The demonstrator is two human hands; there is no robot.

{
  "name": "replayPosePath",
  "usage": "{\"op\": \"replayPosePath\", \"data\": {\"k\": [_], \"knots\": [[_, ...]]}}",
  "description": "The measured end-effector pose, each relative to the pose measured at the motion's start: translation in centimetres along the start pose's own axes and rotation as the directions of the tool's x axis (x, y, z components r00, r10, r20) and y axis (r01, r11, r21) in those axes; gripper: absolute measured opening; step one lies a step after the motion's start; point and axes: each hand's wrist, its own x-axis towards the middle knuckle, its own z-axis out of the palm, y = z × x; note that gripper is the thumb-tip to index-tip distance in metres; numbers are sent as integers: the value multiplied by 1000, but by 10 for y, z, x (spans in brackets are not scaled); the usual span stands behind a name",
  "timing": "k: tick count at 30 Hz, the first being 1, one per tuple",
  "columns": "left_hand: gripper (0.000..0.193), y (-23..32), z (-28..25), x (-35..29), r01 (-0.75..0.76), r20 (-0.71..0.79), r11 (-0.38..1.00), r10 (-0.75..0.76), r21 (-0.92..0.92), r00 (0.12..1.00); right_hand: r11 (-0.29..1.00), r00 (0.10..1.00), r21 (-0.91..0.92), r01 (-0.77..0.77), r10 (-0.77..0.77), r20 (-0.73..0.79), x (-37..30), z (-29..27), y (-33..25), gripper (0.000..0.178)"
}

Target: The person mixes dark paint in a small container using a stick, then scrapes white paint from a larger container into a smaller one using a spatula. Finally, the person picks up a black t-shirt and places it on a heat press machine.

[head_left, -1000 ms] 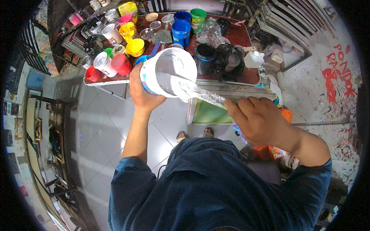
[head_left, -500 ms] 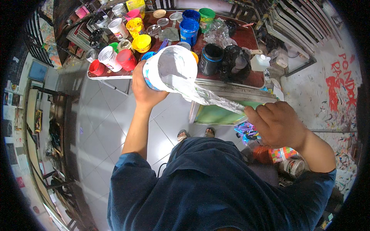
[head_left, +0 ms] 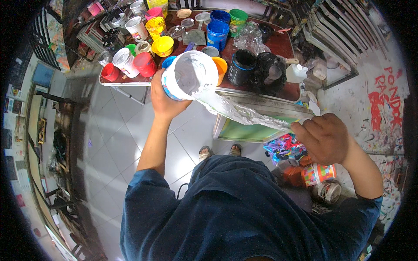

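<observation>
My left hand (head_left: 167, 101) grips a white plastic tub (head_left: 169, 80) from its left side and underneath. The tub is tilted, its mouth toward me, and its grey-white inside shows. From its rim a long, crumpled white plastic-like sheet (head_left: 244, 114), wet-looking and smeared, runs taut to the right. My right hand (head_left: 321, 138) is closed on the sheet's far end. Whether it is a plastic liner or a skin of paint I cannot tell for sure. Both hands are held in the air in front of the table.
On the dark red table (head_left: 191, 21) stand several paint tubs, among them a red tub (head_left: 145, 64), a yellow bowl (head_left: 163, 46), a blue bucket (head_left: 217, 35) and a black tub (head_left: 241, 67). A green framed panel (head_left: 248, 129) leans below. Colourful rags (head_left: 285, 148) lie near my right arm.
My right hand has moved a little to the right, and more of the white sheet stretches out from the tub. My left hand keeps its grip on the tub.
</observation>
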Motion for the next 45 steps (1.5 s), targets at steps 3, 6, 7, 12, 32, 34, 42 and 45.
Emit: {"op": "replayPosePath", "data": {"k": [3,6,7,12,32,34,42,45], "knots": [[89,-2,3,-4,36,23,999,-36,-25,999,1000,998,13,-20,21,-66,1,0,4,38],[88,-1,5,-3,42,1,999,-42,-33,999,999,993,-7,-33,32,-116,3,-2,7,39],[88,-1,6,-4,68,10,997,-68,-25,998,999,993,1,-38,38,-112,2,-3,8,39],[84,-8,4,-11,132,5,989,-132,-61,991,998,992,-3,-60,60,-115,1,-6,15,37],[82,36,33,0,378,153,902,-351,-210,924,-574,621,781,247,712,327,69,145,7,20],[82,39,37,0,385,153,908,-362,-166,919,-606,634,734,306,705,319,79,150,2,21],[83,34,43,0,376,107,920,-365,-112,925,-630,577,715,303,718,389,87,156,-11,20],[84,34,44,-2,354,98,926,-343,-129,934,-634,570,737,235,704,424,82,160,-8,20]]}}
